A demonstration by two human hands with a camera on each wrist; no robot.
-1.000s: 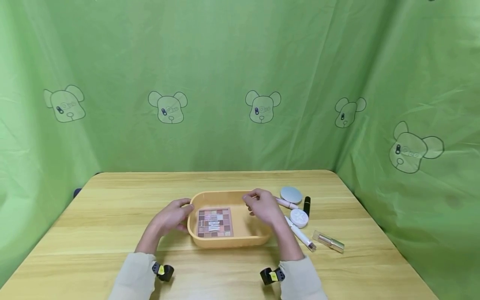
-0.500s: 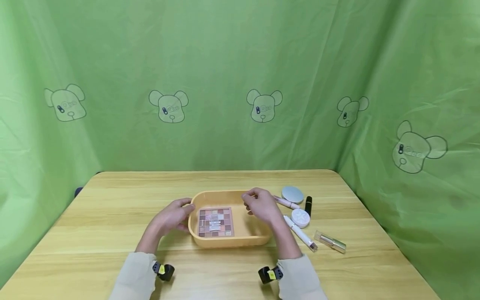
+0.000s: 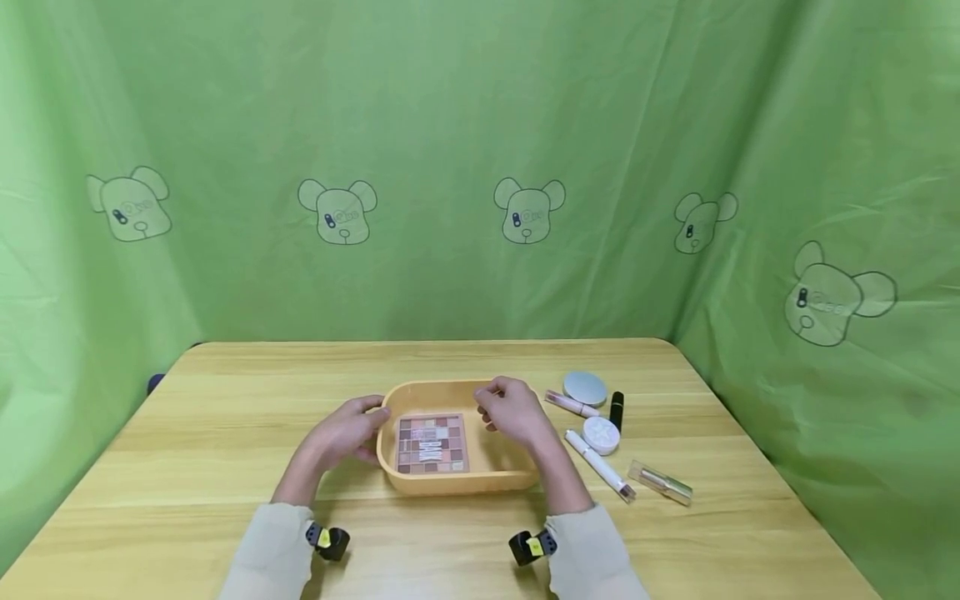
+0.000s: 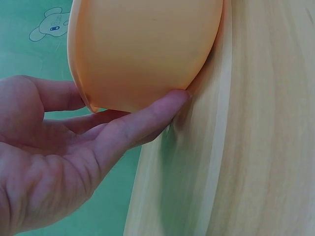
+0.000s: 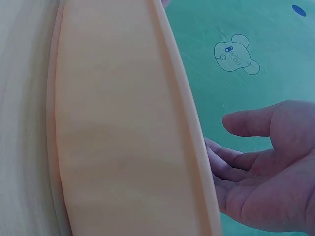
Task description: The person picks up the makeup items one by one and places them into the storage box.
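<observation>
My left hand point(image 3: 345, 429) grips the left end of a yellow-orange plastic tray point(image 3: 465, 483), thumb at the rim and fingers against its outer wall. The left wrist view shows that hold on the tray point(image 4: 147, 49) closely. Inside the tray, on its left side, lies an eyeshadow palette point(image 3: 431, 444) with many coloured squares. Over the tray's right part hovers my right hand point(image 3: 513, 412), its fingers loosely bent and nothing seen in them. In the right wrist view, thumb and fingers of the right hand point(image 5: 275, 172) stand apart, partly behind the tray wall point(image 5: 123, 123).
Right of the tray on the wooden table point(image 3: 225, 417) lie a silver round compact point(image 3: 585, 387), a white round case point(image 3: 601, 435), a pink tube point(image 3: 572, 404), a black tube point(image 3: 617, 411), a white pen-like stick point(image 3: 598, 465) and a gold clear-capped tube point(image 3: 662, 483). Green curtains surround the table.
My right hand has shifted a little left over the tray, uncovering more of the pink tube. The left hand, tray and palette stay where they were.
</observation>
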